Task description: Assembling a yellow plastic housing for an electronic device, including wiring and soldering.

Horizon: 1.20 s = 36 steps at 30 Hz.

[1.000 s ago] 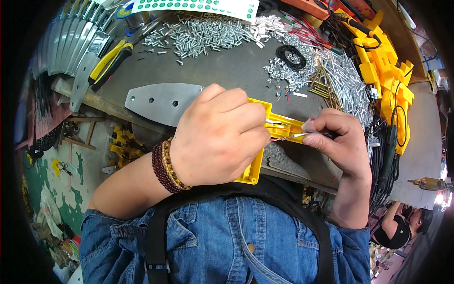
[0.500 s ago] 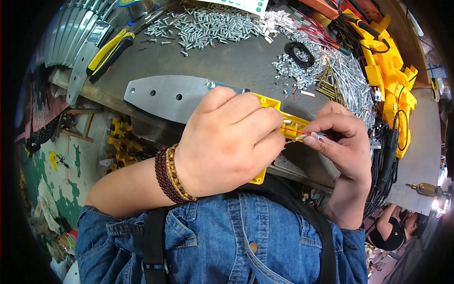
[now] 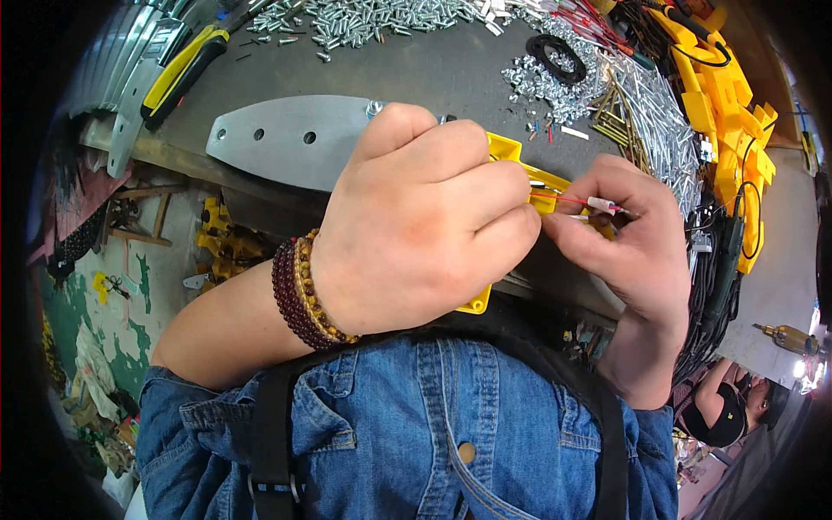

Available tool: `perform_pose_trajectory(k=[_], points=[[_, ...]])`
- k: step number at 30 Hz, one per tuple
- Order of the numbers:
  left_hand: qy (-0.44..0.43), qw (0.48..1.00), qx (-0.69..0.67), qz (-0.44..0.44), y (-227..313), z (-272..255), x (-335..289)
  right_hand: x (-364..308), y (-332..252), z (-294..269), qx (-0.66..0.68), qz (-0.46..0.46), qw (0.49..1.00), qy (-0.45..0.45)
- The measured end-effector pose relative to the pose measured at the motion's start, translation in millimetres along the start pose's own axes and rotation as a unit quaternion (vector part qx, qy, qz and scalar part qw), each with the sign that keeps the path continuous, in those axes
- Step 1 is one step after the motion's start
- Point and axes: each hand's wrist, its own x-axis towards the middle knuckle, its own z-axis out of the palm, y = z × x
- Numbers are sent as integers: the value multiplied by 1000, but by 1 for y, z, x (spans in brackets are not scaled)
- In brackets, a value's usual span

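My left hand (image 3: pixel 425 221) is curled into a fist over a yellow plastic housing (image 3: pixel 503 147); its fingertips are hidden, so what they grip cannot be seen. Out of the housing's far left side extends a flat grey metal blade-shaped plate (image 3: pixel 286 139) with holes, lying on the bench. My right hand (image 3: pixel 633 238) is closed, thumb and forefinger pinched close to the left fingers. A thin red wire (image 3: pixel 568 199) runs from the housing across these right fingers and ends in a small white sleeve (image 3: pixel 600 204).
Loose silver screws (image 3: pixel 381 17) lie along the far bench. A black ring (image 3: pixel 555 59) rests on small metal parts beside long silver pins (image 3: pixel 659 104). Yellow-black pliers (image 3: pixel 182 78) lie at left near stacked metal plates. Yellow housings (image 3: pixel 728 113) are piled at right. A person (image 3: pixel 719 407) sits farther right.
The bench and its contents shift in view. My hands draw slightly closer together, and the right hand's grip changes; the red wire's white sleeve now shows above the right fingers.
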Motion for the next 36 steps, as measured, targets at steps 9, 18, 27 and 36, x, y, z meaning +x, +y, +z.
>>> perform_pose_trajectory(k=[9,18,27,36], points=[[-14,1000,2,21,-1,1,0,-5,9,-6,31,-43,999,-13],[21,999,-14,-20,2,-3,-3,-2,14,-9,68,-76,995,-5],[-28,999,24,-40,-2,-21,6,4,23,-21,45,-56,997,21],[-175,970,-107,-127,-20,-21,7,4,27,-13,-82,-100,968,217]])
